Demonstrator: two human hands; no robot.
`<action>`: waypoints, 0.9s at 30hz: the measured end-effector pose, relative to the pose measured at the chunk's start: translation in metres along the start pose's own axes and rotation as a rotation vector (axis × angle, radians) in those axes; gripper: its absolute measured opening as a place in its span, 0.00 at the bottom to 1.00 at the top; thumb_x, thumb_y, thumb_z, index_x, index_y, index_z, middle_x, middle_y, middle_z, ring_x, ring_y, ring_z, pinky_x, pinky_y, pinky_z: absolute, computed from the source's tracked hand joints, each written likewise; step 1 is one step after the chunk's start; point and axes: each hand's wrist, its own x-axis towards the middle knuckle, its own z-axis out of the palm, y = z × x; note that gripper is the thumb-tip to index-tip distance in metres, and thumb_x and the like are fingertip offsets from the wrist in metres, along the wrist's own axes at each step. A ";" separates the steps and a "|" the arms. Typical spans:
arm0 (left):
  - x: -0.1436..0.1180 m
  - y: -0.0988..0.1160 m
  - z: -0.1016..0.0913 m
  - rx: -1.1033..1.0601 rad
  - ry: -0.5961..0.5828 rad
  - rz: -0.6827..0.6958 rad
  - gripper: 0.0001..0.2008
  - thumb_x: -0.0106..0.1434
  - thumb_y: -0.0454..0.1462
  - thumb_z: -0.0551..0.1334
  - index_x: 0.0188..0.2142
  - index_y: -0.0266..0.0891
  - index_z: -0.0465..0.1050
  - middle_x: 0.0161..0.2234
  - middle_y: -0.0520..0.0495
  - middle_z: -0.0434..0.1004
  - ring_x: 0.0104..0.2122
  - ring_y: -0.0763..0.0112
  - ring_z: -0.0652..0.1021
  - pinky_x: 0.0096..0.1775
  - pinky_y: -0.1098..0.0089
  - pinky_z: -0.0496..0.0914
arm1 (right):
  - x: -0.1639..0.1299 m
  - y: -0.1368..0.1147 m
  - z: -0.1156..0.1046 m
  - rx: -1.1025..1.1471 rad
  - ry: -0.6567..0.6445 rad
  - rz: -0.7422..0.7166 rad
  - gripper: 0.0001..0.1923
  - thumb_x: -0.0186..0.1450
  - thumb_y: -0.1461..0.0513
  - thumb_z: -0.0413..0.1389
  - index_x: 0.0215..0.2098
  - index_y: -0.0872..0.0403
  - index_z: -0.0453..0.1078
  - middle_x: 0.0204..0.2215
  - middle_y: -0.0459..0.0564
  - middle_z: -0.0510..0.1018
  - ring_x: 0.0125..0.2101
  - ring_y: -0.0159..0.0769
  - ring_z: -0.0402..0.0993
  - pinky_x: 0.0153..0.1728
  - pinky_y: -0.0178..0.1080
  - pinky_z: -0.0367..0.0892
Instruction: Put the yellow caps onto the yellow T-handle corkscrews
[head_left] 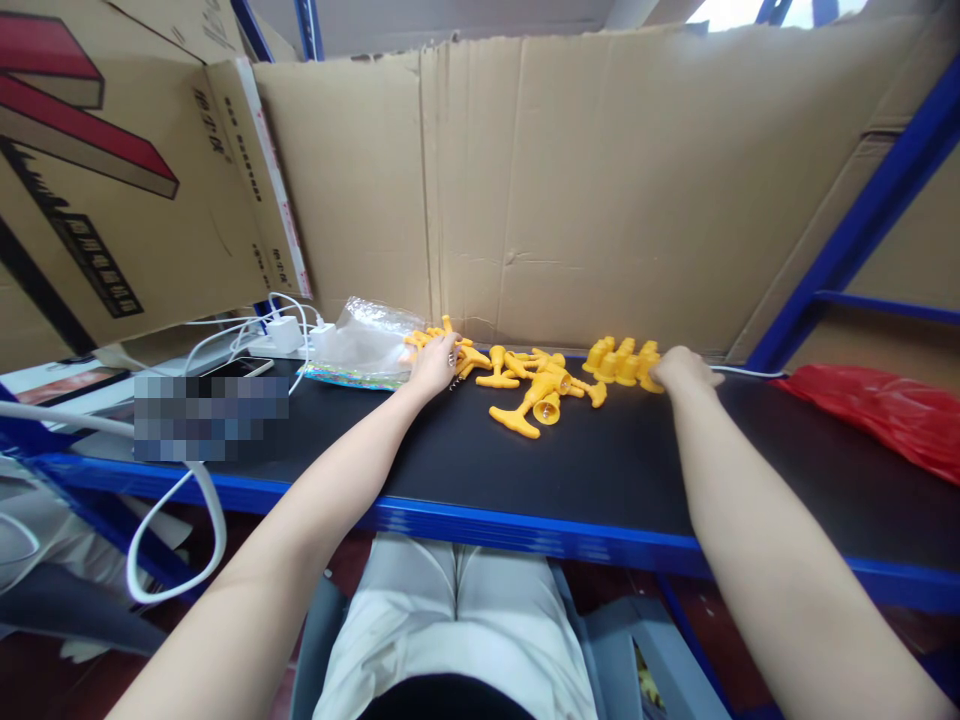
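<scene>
Item one, the largest: we note a creased cardboard backing (600,180) standing along the rear edge of the black table (465,460). A red plastic bag (885,415) lies at the table's right end; a clear plastic bag (364,340) sits left of centre, beside a white charger (283,333) and its cables. Yellow plastic parts (536,385) lie scattered mid-table, with a tidier row (622,362) to their right. Our left hand (435,365) rests fingers-down on the leftmost parts; our right hand (682,370) touches the row's end. We cannot tell whether either hand grips anything.
</scene>
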 end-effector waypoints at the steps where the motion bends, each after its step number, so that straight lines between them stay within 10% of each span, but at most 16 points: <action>1: 0.001 0.000 0.000 -0.007 0.009 0.004 0.14 0.67 0.36 0.49 0.47 0.37 0.68 0.43 0.41 0.75 0.44 0.63 0.74 0.46 0.63 0.67 | -0.001 -0.001 -0.001 0.001 -0.053 0.053 0.21 0.56 0.65 0.58 0.48 0.65 0.70 0.37 0.68 0.74 0.42 0.45 0.69 0.39 0.46 0.50; 15: -0.006 -0.001 0.008 0.076 -0.179 -0.018 0.31 0.62 0.46 0.55 0.62 0.39 0.51 0.59 0.37 0.60 0.58 0.52 0.62 0.57 0.51 0.55 | -0.008 -0.008 -0.012 0.009 -0.114 0.071 0.27 0.59 0.62 0.55 0.55 0.63 0.61 0.47 0.70 0.70 0.51 0.48 0.65 0.43 0.46 0.53; 27: -0.002 -0.014 0.031 0.107 -0.276 -0.099 0.26 0.67 0.49 0.45 0.60 0.40 0.56 0.57 0.34 0.62 0.58 0.51 0.62 0.54 0.51 0.58 | -0.069 -0.067 -0.028 0.010 0.179 -0.533 0.17 0.67 0.63 0.42 0.44 0.61 0.69 0.42 0.63 0.74 0.42 0.47 0.70 0.43 0.45 0.56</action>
